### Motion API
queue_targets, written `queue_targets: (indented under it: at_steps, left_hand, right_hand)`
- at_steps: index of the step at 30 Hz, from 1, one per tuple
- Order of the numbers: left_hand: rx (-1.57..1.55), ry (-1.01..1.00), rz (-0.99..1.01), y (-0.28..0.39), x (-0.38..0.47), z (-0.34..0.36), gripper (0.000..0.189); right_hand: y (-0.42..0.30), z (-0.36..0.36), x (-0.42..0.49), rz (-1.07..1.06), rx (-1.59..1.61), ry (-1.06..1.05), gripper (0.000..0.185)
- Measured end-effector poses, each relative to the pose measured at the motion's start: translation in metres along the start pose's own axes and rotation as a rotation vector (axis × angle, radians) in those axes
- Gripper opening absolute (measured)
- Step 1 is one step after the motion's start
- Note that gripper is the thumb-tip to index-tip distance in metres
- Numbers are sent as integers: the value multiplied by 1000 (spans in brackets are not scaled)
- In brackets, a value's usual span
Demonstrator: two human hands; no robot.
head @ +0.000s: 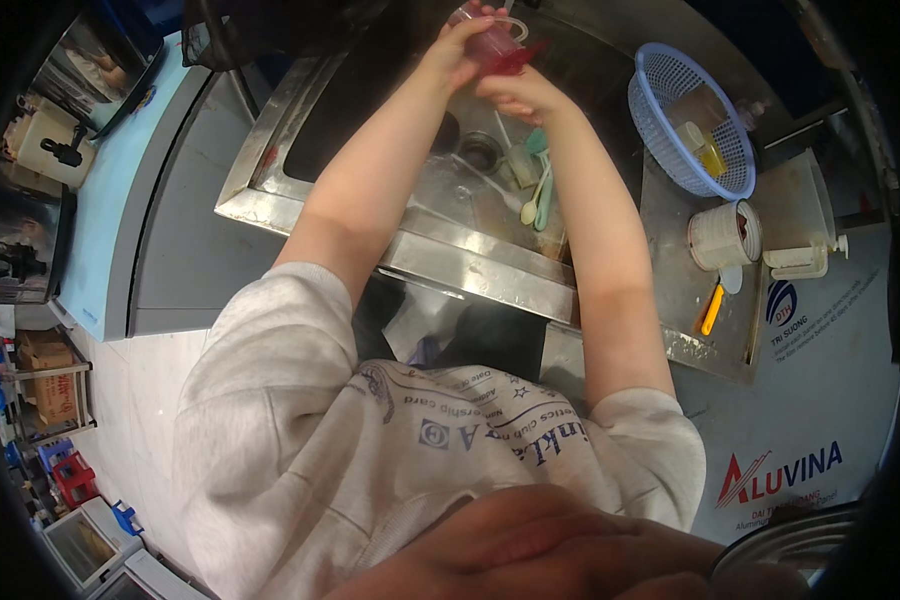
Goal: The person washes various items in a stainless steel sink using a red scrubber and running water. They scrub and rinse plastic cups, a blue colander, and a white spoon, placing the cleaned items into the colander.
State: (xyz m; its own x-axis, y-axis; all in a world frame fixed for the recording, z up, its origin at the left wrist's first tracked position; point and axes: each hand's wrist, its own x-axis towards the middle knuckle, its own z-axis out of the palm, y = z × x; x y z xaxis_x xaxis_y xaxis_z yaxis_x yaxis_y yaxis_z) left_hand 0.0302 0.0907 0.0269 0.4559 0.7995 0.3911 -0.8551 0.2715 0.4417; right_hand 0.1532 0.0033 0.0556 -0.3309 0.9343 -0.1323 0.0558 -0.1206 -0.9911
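Both my arms reach over a stainless steel sink (487, 259). At the top of the view, my left hand (461, 49) is closed around a clear plastic pitcher (495, 46) with pink-red liquid or residue in it. The pitcher is tilted, and its far end is partly hidden by fingers. My right hand (521, 94) is just below it, against or very near its red end; whether it grips anything I cannot tell. In the basin beneath lie a pale yellow spoon (529, 211), a green-handled utensil (544, 202) and a small clear cup (523, 166), beside the drain (481, 150).
At the right stands a blue plastic colander (641, 112) with small containers inside. Near it are an open tin can (712, 236), a yellow-handled peeler or scraper (712, 309) and a translucent pitcher (795, 195). A light-blue counter (112, 210) bearing appliances stands at the left.
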Motion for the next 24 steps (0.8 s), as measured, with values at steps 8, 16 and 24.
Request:
queue_targets:
  at_steps: [8,16,24]
  left_hand:
    - [-149,-264,-27,-3,-6,-13,39]
    - [-58,40,-71,-21,-3,8,20]
    - [142,520,-602,-38,7,-30,37]
  right_hand:
    - [3,7,-8,-28,599,-462,53]
    - [-13,2,-12,60,-351,48,61]
    - [0,-6,-31,228,-1015,125,58]
